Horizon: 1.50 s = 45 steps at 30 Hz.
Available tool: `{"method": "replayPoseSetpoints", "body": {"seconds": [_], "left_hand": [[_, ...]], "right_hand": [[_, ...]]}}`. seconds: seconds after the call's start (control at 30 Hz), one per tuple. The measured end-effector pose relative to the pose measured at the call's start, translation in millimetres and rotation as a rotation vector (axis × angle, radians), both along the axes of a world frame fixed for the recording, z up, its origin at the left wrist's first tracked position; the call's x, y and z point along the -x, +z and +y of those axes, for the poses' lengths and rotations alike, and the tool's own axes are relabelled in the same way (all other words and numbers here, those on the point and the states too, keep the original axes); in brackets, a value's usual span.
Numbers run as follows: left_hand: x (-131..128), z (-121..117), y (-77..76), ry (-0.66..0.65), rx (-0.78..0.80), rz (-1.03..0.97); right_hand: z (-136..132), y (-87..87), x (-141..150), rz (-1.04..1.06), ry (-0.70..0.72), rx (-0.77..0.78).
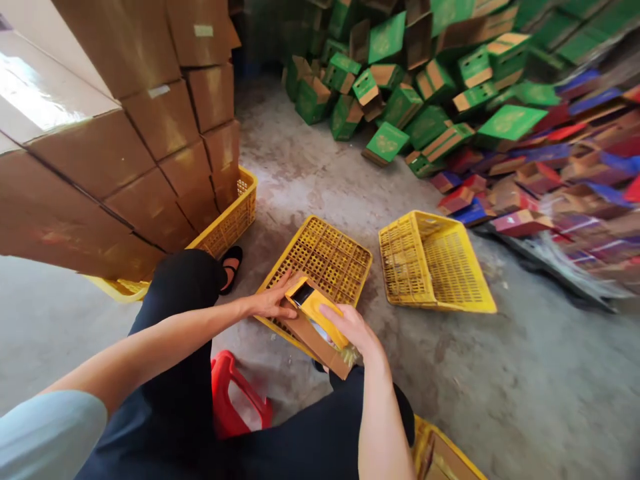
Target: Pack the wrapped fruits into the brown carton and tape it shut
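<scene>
A yellow handheld tape dispenser (314, 306) is gripped by the right hand (351, 327), its fingers closed around the body, and is held against the upper face of a small, brown, oblong cardboard carton (316, 347). The carton is tilted above the near part of an upturned yellow plastic lattice crate (343, 257); whether the two touch cannot be told. The left hand (273, 301) is laid against the carton's far-left end, fingers extended and spread, not closed. A red plastic stool (227, 387) is seen between the legs. A second yellow plastic crate (457, 270), tipped on its side, is noted to the right; brown cardboard boxes (165, 123) are stacked at left, and green cardboard boxes (387, 141) are heaped beyond.
</scene>
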<state>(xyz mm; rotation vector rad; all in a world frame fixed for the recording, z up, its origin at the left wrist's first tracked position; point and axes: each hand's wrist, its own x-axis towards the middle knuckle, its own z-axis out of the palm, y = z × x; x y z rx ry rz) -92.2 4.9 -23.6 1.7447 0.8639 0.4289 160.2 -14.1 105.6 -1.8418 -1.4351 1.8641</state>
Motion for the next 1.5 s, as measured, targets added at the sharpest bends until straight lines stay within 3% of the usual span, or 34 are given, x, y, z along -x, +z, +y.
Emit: {"method": "replayPoseSetpoints", "body": {"seconds": [0.2, 0.53, 0.7, 0.83, 0.9, 1.0, 1.13, 1.3, 1.5], "left_hand": [[-1.0, 13.1, -0.4, -0.073, -0.025, 0.047], [0.1, 15.3, -9.7, -0.100, -0.036, 0.082], [-2.5, 16.5, -3.4, -0.083, -0.011, 0.133], [-3.1, 15.2, 1.5, -0.061, -0.032, 0.181], [-4.1, 11.3, 0.9, -0.023, -0.136, 0.209], [-6.3, 0.3, -1.9, 0.015, -0.438, 0.241], [-7.0, -15.5, -1.8, -0.056, -0.750, 0.299], [-4.0, -17.3, 0.6, -0.167, -0.864, 0.360], [-3.7, -12.3, -2.3, -0.173, -0.894, 0.422]], "right_hand": [[-1.1, 3.0, 0.7, -0.013, -0.013, 0.053], [0.0, 4.3, -8.3, -0.006, 0.001, 0.066], [-6.4, 10.9, -21.9, -0.022, -0.008, 0.079], [-11.3, 6.3, -28.2, -0.015, -0.013, 0.073], [-12.0, 1.7, -29.3, -0.016, -0.010, 0.075], [-11.6, -3.5, -30.5, -0.033, 0.013, 0.091], [-12.3, -3.9, -31.7, -0.017, 0.016, 0.097], [-15.2, 0.0, -30.7, 0.007, 0.015, 0.084], [-17.1, 5.6, -30.7, -0.017, 0.031, 0.086]]}}
